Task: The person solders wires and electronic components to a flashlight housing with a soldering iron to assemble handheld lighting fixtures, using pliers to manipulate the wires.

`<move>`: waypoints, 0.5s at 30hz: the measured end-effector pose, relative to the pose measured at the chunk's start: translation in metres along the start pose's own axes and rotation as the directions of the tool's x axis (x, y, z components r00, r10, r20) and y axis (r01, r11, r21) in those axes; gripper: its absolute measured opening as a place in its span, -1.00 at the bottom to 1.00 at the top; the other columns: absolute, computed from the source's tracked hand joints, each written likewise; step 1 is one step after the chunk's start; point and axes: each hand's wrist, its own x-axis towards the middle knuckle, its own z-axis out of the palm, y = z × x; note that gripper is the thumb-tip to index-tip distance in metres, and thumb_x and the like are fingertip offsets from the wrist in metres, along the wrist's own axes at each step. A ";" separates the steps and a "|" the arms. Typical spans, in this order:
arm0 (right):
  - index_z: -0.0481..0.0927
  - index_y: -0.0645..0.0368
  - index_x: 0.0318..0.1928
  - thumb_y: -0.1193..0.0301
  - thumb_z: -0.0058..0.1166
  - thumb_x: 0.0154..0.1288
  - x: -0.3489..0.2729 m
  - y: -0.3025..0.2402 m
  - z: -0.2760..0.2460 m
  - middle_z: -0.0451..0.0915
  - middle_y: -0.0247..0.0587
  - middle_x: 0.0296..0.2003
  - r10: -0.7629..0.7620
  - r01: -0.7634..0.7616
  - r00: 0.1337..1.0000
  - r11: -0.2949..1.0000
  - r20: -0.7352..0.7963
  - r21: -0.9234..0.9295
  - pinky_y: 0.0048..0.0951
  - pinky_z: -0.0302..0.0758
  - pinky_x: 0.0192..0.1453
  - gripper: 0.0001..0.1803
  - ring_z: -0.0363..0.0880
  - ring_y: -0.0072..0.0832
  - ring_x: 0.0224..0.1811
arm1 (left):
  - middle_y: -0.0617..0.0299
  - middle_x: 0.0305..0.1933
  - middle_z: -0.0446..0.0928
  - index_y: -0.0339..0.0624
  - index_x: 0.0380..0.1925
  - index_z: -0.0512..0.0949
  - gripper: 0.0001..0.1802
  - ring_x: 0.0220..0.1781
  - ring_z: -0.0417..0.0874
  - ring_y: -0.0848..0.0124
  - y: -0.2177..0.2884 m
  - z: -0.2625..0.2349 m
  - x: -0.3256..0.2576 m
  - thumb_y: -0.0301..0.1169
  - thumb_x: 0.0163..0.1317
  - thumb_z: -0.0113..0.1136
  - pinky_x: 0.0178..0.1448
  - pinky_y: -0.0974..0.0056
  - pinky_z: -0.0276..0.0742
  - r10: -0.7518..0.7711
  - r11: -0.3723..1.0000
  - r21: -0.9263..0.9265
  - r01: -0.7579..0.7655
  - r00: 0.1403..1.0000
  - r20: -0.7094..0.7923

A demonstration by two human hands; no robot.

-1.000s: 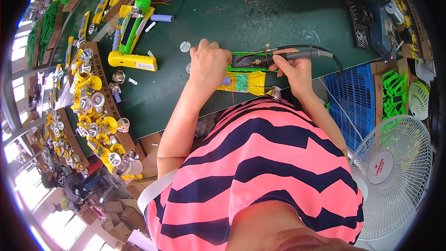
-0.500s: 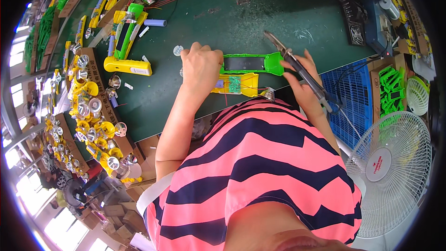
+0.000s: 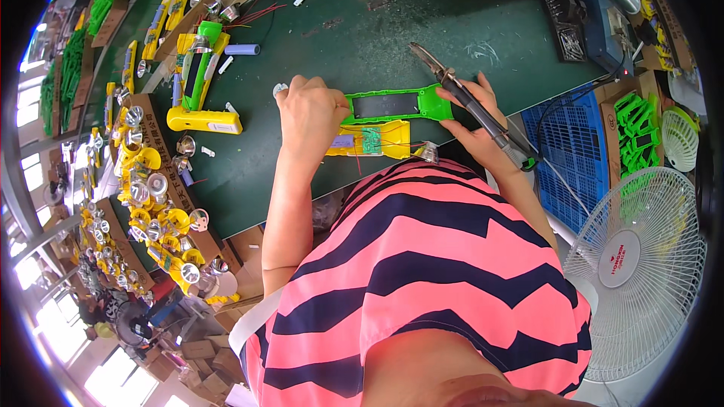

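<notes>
My left hand (image 3: 311, 117) is closed on the left end of a green plastic casing (image 3: 434, 102) with a dark middle panel. Its fingertips and that end of the casing are hidden under the hand. In my right hand (image 3: 489, 142) is a soldering iron (image 3: 483, 111), its tip pointing up and left above the table. Fingers of this hand also touch the casing's right end. Just below the green casing lies a yellow casing (image 3: 398, 149) holding a green circuit board (image 3: 371, 140) and a purple battery (image 3: 343, 141). A wired silver reflector (image 3: 428, 152) sits at its right end.
Green and yellow lamp parts (image 3: 204, 117) lie to the left, beside a loose purple battery (image 3: 242, 50). Boxed yellow parts crowd the table's left edge. A soldering station (image 3: 603, 38) stands back right, near a blue crate (image 3: 562, 154) and a white fan (image 3: 633, 271).
The whole view has shifted a little, so most of the table appears farther left. Both hands keep their hold on the casing and the iron.
</notes>
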 end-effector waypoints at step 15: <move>0.34 0.19 0.03 0.47 0.26 -0.08 0.002 0.004 0.002 0.48 -0.24 -0.02 -0.016 0.016 1.000 0.998 -0.010 0.062 -0.11 0.02 0.36 -0.40 0.44 -0.30 0.05 | 0.21 -0.30 0.46 -0.20 -0.49 0.56 -0.89 -0.26 0.45 0.23 0.042 0.007 -0.025 -0.53 -0.11 0.20 -0.21 0.20 0.34 0.279 0.933 -0.173 -0.315 0.938 -0.203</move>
